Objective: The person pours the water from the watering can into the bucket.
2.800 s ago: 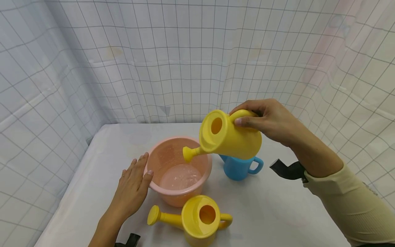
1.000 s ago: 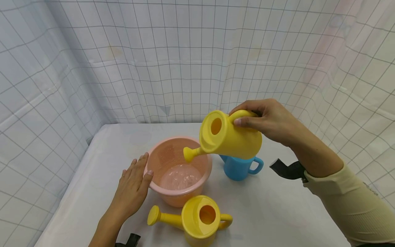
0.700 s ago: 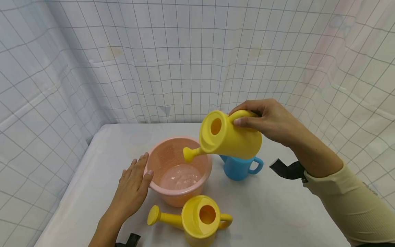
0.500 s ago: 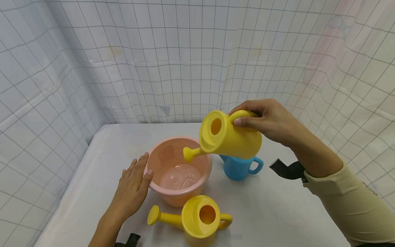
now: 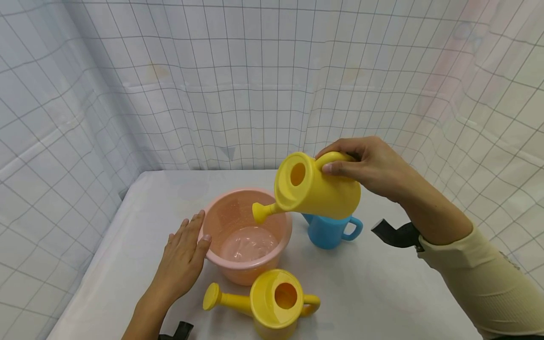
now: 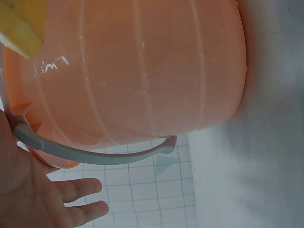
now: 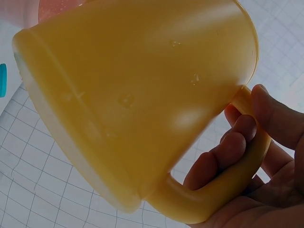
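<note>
My right hand (image 5: 361,163) grips the handle of a yellow watering can (image 5: 327,191), held in the air and tilted so its spout points down to the left. The spout's head (image 5: 260,213) hangs over a pink bucket (image 5: 246,269). Rippled, shiny water (image 5: 248,243) covers the bucket's bottom. With fingers extended, my left hand (image 5: 180,259) rests against the bucket's left rim. The left wrist view shows a grey bail handle (image 6: 95,156) beside that hand. In the right wrist view, fingers (image 7: 232,147) wrap round the can's handle (image 7: 213,194).
A second yellow watering can (image 5: 276,302) stands upright in front of the bucket, spout to the left. Behind the raised can, partly hidden, is a blue watering can (image 5: 327,232). A white cloth covers the table (image 5: 382,283), and checked curtains (image 5: 263,85) surround it.
The ripples on the water in the bucket shift from frame to frame. Both hands and the tilted watering can keep nearly the same place.
</note>
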Action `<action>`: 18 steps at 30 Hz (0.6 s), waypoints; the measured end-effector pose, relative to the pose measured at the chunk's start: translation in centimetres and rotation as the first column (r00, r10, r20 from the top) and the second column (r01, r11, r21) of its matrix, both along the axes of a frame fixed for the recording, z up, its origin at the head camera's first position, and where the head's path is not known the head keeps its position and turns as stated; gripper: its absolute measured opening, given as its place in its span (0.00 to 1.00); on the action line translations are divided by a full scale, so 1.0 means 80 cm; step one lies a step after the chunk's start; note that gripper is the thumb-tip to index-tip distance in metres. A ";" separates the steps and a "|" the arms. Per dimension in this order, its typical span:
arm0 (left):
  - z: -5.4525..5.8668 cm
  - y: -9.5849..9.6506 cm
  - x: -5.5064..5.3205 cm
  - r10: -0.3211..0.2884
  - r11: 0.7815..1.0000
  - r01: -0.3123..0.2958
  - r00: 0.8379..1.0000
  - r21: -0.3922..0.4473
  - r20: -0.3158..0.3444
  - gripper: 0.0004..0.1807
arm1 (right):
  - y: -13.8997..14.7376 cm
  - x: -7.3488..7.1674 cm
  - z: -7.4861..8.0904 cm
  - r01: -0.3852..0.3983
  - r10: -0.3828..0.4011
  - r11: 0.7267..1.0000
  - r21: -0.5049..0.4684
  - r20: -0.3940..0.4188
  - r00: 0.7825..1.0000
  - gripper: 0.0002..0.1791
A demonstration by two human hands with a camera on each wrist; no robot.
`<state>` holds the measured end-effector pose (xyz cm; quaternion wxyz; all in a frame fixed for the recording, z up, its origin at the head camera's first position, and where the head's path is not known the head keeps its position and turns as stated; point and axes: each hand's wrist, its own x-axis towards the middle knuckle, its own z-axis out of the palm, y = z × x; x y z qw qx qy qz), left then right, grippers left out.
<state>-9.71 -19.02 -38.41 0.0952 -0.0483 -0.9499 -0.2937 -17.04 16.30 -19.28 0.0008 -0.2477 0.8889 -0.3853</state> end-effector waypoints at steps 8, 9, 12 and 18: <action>0.000 0.000 0.000 0.000 1.000 0.000 1.000 0.000 -0.005 0.31 | 0.000 0.000 -0.001 0.000 0.000 1.000 -0.004 0.000 1.000 0.12; 0.000 0.000 0.000 0.000 1.000 0.000 1.000 0.000 -0.006 0.31 | 0.000 0.000 -0.001 0.001 -0.001 1.000 -0.005 0.000 1.000 0.12; 0.000 0.000 0.000 0.001 1.000 -0.001 1.000 0.001 -0.007 0.31 | 0.001 0.000 -0.002 0.002 -0.002 1.000 -0.010 -0.002 1.000 0.12; 0.000 0.000 -0.001 0.002 1.000 -0.002 1.000 0.001 -0.011 0.31 | 0.003 -0.001 -0.004 -0.003 0.003 1.000 -0.025 -0.005 1.000 0.12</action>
